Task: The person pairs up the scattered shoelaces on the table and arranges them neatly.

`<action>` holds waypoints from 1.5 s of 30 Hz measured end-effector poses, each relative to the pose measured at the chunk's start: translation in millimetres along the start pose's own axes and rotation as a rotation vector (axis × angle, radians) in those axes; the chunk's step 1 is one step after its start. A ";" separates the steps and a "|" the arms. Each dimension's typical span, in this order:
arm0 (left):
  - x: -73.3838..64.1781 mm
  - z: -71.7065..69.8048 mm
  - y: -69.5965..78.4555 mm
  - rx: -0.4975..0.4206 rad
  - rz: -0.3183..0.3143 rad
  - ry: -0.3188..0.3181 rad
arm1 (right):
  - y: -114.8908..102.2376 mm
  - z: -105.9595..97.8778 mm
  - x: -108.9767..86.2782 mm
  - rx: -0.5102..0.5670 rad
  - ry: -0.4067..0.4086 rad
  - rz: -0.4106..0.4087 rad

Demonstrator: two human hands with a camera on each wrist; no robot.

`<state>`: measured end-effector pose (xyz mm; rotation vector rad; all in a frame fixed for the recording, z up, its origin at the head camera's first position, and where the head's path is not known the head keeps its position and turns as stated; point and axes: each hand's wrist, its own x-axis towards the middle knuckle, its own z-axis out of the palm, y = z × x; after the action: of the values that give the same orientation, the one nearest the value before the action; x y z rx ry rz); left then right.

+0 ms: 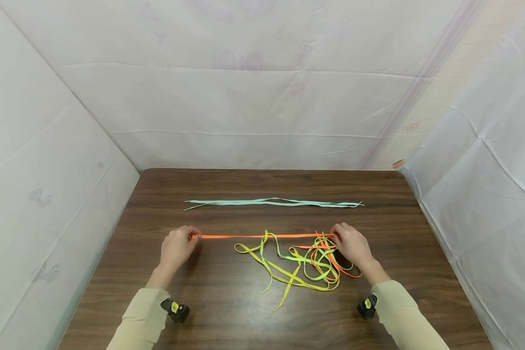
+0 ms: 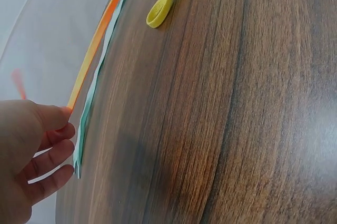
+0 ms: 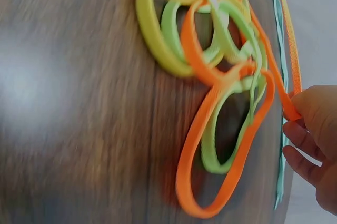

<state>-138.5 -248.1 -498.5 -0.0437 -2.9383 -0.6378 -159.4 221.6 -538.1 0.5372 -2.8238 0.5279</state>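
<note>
Pinching a flat orange lace [image 1: 218, 236] in the fingers [image 2: 55, 156] of my left hand [image 1: 178, 248] and right hand [image 1: 352, 244]; it is stretching straight between them over the surface [image 1: 227, 316], mint laces [image 1: 227, 202] lying beyond.

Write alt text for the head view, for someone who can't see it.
A left hand and a right hand hold an orange lace straight between them over a dark wood-grain table. A tangle of yellow, green and orange laces lies by the right hand; pale mint laces lie farther back.
</note>
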 end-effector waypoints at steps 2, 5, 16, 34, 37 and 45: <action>-0.6 -0.9 -0.7 0.002 -0.003 0.003 | 5.8 -0.8 -3.7 -0.009 0.002 0.008; -0.9 -2.3 -1.1 0.007 -0.007 0.007 | 12.5 -3.3 -8.1 -0.020 0.003 0.022; -0.3 -3.9 -0.7 0.018 0.001 0.004 | 27.8 -13.4 -16.4 -0.056 0.009 0.037; 1.9 -12.1 16.2 -0.009 0.106 0.066 | 18.5 -5.8 -13.1 -0.064 -0.001 0.020; 1.4 -15.8 21.3 -0.012 0.120 0.075 | 8.2 -3.4 -5.6 -0.055 0.021 -0.019; -0.9 -27.2 34.4 0.001 0.146 0.101 | -32.7 7.0 17.6 0.009 -0.010 -0.109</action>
<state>-132.2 -228.1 -459.9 -0.2169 -2.8066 -0.5982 -163.7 185.0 -529.6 0.6924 -2.7828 0.5191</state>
